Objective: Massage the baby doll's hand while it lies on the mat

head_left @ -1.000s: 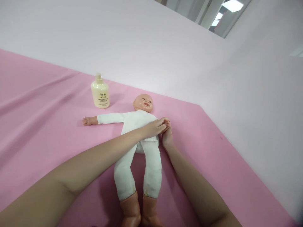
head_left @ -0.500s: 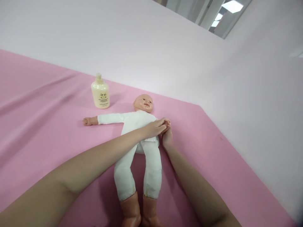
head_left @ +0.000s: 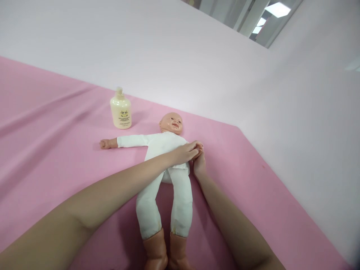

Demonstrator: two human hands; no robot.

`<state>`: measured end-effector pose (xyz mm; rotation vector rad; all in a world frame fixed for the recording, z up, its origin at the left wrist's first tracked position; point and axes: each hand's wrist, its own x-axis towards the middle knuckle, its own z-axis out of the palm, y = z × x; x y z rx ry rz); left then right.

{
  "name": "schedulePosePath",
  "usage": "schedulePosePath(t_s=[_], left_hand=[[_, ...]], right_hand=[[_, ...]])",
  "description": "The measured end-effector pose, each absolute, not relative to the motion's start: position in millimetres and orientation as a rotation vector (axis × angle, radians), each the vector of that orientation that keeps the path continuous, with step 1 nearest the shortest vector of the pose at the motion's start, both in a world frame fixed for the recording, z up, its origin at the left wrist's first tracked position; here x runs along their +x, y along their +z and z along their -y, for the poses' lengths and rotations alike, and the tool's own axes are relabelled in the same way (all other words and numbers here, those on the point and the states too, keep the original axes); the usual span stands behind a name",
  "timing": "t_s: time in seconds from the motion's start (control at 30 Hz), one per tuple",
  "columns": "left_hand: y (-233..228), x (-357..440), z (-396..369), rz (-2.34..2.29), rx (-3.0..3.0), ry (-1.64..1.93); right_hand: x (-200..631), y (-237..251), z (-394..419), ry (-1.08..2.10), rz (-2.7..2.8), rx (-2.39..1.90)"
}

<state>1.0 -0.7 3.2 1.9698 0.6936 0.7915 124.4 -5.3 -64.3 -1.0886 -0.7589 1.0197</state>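
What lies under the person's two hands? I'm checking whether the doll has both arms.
Only one sleeved arm shows; left hand and right hand cover the doll's other side, hiding any arm there.

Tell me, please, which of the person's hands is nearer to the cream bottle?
The left hand. It lies across the doll, on the bottle's side. The right hand sits just beyond it, by the doll's far side, meeting the left at the fingers.

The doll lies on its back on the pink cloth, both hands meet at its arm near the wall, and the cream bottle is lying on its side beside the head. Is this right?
Not quite. In the head view the cream bottle stands upright, not on its side. The rest holds: the doll lies on its back on the pink cloth, and the left hand and right hand meet at its arm near the wall.
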Motion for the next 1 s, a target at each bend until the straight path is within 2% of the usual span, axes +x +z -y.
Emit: schedulePosePath(t_s=[0.33,1.0], left_hand=[[0.5,1.6,-0.9,-0.678,1.961,0.79],[0.6,2.1,-2.6,-0.667,1.965,0.788]], right_hand=[[123.7,-61.9,3.3,1.015,0.667,-1.193],[121.1,-57.4,6.3,1.038,0.631,-1.141]])
